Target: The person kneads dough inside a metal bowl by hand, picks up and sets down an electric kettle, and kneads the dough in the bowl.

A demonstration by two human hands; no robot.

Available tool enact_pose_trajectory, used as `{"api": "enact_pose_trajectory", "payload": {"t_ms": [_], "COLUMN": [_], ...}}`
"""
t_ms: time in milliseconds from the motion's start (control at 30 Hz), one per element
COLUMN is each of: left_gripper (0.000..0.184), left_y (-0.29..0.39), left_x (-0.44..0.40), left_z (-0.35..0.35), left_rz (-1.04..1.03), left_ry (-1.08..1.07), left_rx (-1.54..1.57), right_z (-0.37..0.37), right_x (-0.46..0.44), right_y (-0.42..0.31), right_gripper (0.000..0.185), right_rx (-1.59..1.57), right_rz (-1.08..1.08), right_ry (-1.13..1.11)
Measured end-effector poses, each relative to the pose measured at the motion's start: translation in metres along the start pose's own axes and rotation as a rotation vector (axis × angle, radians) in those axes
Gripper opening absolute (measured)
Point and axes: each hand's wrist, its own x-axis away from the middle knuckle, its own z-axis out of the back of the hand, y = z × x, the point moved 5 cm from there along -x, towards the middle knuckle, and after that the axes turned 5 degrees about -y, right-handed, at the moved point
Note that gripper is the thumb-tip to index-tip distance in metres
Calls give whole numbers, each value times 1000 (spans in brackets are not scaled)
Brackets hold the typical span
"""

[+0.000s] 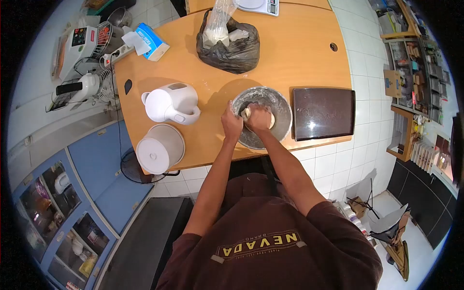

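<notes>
A metal mixing bowl, its inner wall streaked with white flour, stands near the front edge of the wooden table. My left hand grips the bowl's left rim, with the thumb on top. Down inside the bowl, my right hand is closed and pressed into pale dough. Part of the dough shows beside the knuckles; the hand covers the rest, and the fingertips are hidden.
Right of the bowl lies a dark rectangular tray. A white kettle and a lidded white container stand left. Farther back are a black plastic bag, a tissue box and a white scale.
</notes>
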Motion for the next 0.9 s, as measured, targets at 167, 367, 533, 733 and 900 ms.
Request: {"api": "enact_pose_trajectory", "payload": {"t_ms": [167,367,533,733,900], "left_gripper": [64,63,65,65,66], "left_y": [12,10,0,20,7], "left_x": [-2,-1,4,2,5], "left_z": [7,5,5,8,1], "left_rz": [137,203,230,190,29], "left_ry": [-87,-84,-14,-126,-74], "left_rx": [-4,-46,123,194,142], "right_z": [2,6,39,36,4], "right_x": [2,0,-4,18,23], "right_y": [27,43,40,-14,3], "right_gripper": [32,29,31,20,31], "right_rx": [-531,-1368,-1566,-303,84], "right_rz": [-259,-123,-103,366,470], "right_ry": [-41,191,133,34,-90]}}
